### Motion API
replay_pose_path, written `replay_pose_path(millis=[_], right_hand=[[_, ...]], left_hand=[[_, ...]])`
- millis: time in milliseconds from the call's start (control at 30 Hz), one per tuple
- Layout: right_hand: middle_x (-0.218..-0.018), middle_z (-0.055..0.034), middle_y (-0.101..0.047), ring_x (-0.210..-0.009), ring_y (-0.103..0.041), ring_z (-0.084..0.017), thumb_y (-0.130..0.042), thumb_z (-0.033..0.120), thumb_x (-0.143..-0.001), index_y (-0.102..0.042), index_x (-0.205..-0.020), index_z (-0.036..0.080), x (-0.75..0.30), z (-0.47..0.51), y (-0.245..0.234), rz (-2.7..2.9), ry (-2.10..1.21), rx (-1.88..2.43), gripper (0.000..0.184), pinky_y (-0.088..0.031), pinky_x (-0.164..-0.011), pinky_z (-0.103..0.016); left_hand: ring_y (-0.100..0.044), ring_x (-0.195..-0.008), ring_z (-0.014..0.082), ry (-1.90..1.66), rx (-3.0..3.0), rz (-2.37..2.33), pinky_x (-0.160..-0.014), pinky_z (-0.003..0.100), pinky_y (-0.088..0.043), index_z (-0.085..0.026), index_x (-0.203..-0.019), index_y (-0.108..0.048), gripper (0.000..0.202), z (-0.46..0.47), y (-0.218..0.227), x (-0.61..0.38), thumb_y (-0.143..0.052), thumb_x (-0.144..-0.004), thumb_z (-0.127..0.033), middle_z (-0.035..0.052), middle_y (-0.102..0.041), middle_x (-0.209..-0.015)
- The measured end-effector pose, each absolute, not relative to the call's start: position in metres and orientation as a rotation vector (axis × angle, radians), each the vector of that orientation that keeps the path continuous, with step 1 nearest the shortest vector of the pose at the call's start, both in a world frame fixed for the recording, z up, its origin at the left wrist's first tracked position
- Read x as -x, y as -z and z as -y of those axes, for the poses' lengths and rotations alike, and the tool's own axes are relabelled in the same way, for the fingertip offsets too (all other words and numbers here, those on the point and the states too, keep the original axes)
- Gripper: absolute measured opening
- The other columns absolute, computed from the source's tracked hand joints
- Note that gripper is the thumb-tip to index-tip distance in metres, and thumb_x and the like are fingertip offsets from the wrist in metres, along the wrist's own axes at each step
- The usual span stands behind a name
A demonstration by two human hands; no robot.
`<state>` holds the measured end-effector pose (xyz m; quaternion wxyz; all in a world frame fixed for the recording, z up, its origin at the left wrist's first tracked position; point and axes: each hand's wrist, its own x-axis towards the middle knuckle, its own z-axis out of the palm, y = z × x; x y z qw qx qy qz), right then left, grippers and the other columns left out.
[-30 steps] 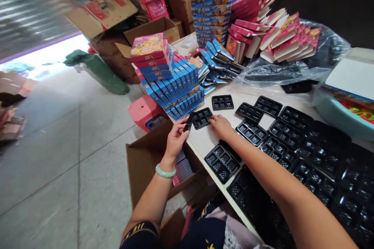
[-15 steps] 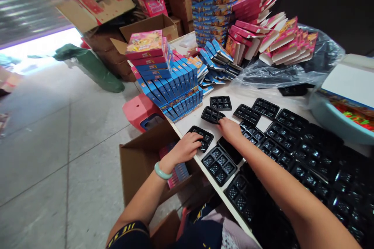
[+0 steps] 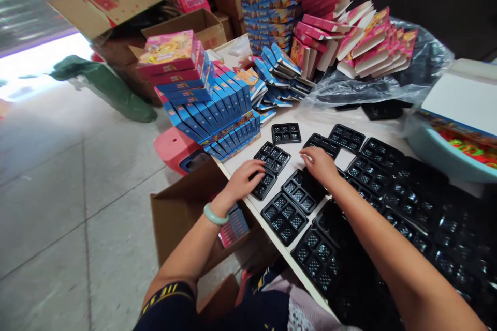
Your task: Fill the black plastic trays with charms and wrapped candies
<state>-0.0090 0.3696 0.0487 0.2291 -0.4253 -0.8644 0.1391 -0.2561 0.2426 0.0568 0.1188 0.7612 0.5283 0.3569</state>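
Several black plastic compartment trays lie spread over the white table (image 3: 310, 126). My left hand (image 3: 244, 180), with a green bangle on its wrist, rests palm down with fingers spread on one small black tray (image 3: 264, 184) near the table's left edge. Just beyond that lies another black tray (image 3: 272, 156). My right hand (image 3: 319, 164) hovers flat, fingers out, over the trays in the middle, touching or nearly touching a black tray (image 3: 301, 192). Neither hand grips anything.
Stacks of blue boxes (image 3: 217, 114) and pink boxes (image 3: 173, 54) stand at the table's far left. Pink and white cartons (image 3: 361, 41) lean behind a clear plastic bag (image 3: 373, 88). An open cardboard box (image 3: 182, 217) sits on the floor beside a pink stool (image 3: 174, 145). A pale tub (image 3: 446, 150) sits right.
My left hand held a tray up off the table's edge a second ago; the hand now lies flat on a tray on the table. My right hand drew back toward the middle trays.
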Motion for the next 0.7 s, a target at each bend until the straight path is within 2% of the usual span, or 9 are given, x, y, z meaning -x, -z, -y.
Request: replay_pose_path(millis=[100,233,433,567,700], right_hand=[[-0.11,-0.0099,-0.065,-0.103,-0.056,-0.024,-0.052,0.027,-0.088,-0.067,-0.105,0.017,-0.025,-0.39,-0.053,2.333,-0.234,1.359,0.025,-0.043,-0.091,-0.037],[-0.113,-0.0107,-0.063,-0.102,-0.054,-0.027,-0.055,0.033,-0.086,-0.068,-0.104,0.018,-0.047,-0.398,-0.058,2.368,-0.123,1.526,0.027,-0.043,-0.088,-0.04],[-0.118,-0.0086,-0.062,-0.106,-0.052,-0.025,-0.047,0.029,-0.09,-0.066,-0.109,0.019,-0.076,-0.431,-0.067,2.213,-0.128,1.692,0.029,-0.041,-0.09,-0.037],[-0.116,-0.0083,-0.063,-0.108,-0.053,-0.024,-0.047,0.027,-0.089,-0.065,-0.111,0.02,-0.098,-0.463,-0.072,2.168,-0.185,1.794,0.03,-0.04,-0.092,-0.036],[-0.115,-0.0096,-0.064,-0.108,-0.053,-0.023,-0.044,0.027,-0.09,-0.065,-0.113,0.019,-0.108,-0.49,-0.074,2.126,-0.182,1.842,0.032,-0.04,-0.093,-0.034]], left_hand=[[-0.053,-0.115,0.0217,-0.899,-2.254,-1.632,-0.102,0.043,-0.042,-0.019,-0.103,-0.062,0.021,-0.305,-0.06,0.237,-0.055,-0.086,-0.03,0.0101,-0.059,-0.121],[-0.041,-0.128,0.0304,-0.671,-2.185,-1.874,-0.107,0.051,-0.032,-0.016,-0.109,-0.062,0.033,-0.38,-0.058,0.204,-0.065,-0.078,-0.026,0.0151,-0.049,-0.134],[-0.051,-0.116,0.0215,-0.746,-2.358,-1.501,-0.104,0.036,-0.037,-0.016,-0.107,-0.064,0.026,-0.444,-0.069,0.146,-0.056,-0.084,-0.023,0.011,-0.059,-0.121],[-0.056,-0.105,0.0197,-0.746,-2.366,-1.493,-0.097,0.033,-0.041,-0.013,-0.106,-0.064,0.025,-0.494,-0.081,0.104,-0.05,-0.087,-0.019,0.0102,-0.065,-0.111],[-0.054,-0.109,0.0178,-0.647,-2.443,-1.595,-0.097,0.028,-0.04,-0.014,-0.108,-0.064,0.028,-0.542,-0.087,0.07,-0.043,-0.09,-0.018,0.0095,-0.065,-0.114]])
